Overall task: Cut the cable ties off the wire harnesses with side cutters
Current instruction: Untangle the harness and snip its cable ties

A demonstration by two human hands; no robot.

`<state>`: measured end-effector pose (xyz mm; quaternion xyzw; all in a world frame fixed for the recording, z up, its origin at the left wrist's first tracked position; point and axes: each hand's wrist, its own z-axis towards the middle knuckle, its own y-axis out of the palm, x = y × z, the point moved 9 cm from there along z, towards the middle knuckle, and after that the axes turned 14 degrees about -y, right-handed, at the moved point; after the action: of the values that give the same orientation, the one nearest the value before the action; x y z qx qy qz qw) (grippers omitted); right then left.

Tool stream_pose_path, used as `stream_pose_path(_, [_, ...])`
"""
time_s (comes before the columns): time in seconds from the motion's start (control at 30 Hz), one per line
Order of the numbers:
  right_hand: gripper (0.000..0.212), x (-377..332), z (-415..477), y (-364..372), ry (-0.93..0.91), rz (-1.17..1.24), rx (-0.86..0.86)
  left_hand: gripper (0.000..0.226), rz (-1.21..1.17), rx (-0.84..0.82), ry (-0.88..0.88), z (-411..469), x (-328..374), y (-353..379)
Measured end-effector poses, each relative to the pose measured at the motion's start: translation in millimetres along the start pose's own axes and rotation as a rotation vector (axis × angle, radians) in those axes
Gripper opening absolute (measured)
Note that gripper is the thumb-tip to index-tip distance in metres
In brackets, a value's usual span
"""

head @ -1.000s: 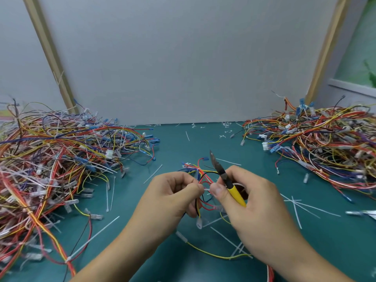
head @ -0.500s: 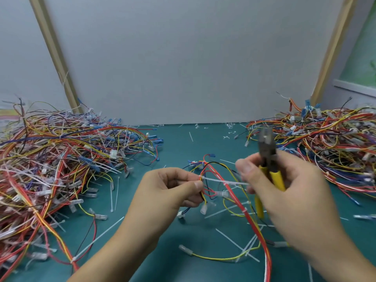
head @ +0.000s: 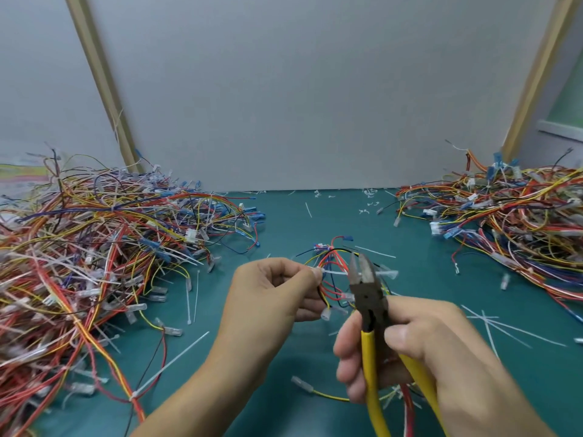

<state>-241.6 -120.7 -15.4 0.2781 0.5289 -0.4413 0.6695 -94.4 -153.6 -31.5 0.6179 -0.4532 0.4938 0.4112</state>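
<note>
Cutters [head: 367, 291] stand upright in the near middle, their yellow handles wrapped by the right hand [head: 426, 351], thumb on the right handle and fingers curled round the left one. The blades are parted only a sliver. A white tie [head: 334, 273] runs level across them; whether it sits between the edges or just behind them I cannot tell. The left hand [head: 271, 298] pinches the tie's left end between thumb and forefinger. The harness [head: 329, 257] hangs as a loose tangle of red, yellow, blue and black wires between the two hands, above the table [head: 426, 272]. A left pile [head: 94, 247] and a right pile [head: 520, 222] lie well apart from it.

Red and black wires pass right beside the blades, so a squeeze could nick insulation or sever a wire if one has slipped in with the tie. Cutting the straight tail rather than the loop would leave the bundle bound. The pinch looks slight, and a tug from the closing blades might pull the tie free and drop the harness. A cut piece could also spring away.
</note>
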Motion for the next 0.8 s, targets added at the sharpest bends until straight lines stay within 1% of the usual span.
stream_pose_path(0.07, [0.040,17,2,1,0.082,0.041,-0.004,0.015,0.010,0.009,-0.003,1,0,-1])
stream_pose_path(0.13, [0.041,29,3,-4,0.126,-0.006,0.033,0.014,-0.004,0.019,0.001,1,1,-2])
stream_pose_path(0.2, [0.042,32,5,-10,0.114,-0.090,0.057,0.013,-0.029,0.029,0.007,0,2,-4])
stream_pose_path(0.33, [0.044,21,7,-12,0.043,-0.277,0.002,0.013,-0.018,0.035,0.054,-5,7,-3])
stream_pose_path(0.4, [0.049,18,8,-12,0.029,-0.332,-0.022,0.013,0.000,0.020,0.084,-9,9,0])
stream_pose_path(0.43, [0.048,18,9,-13,0.032,-0.342,-0.024,0.013,0.009,0.013,0.098,-10,11,2])
stream_pose_path(0.5, [0.036,18,8,-14,0.043,-0.363,-0.020,0.013,0.023,0.002,0.109,-13,11,4])
stream_pose_path(0.57, [0.034,16,8,-17,0.037,-0.397,-0.011,0.013,0.019,-0.008,0.104,-14,10,6])
stream_pose_path(0.67, [0.041,11,7,-20,0.036,-0.450,0.008,0.013,0.028,-0.025,0.104,-17,10,9])
stream_pose_path(0.77, [0.061,9,6,-22,0.053,-0.523,0.014,0.013,0.019,-0.026,0.127,-20,13,10])
stream_pose_path(0.8, [0.065,10,6,-22,0.052,-0.547,0.016,0.013,0.004,-0.020,0.130,-20,13,9])
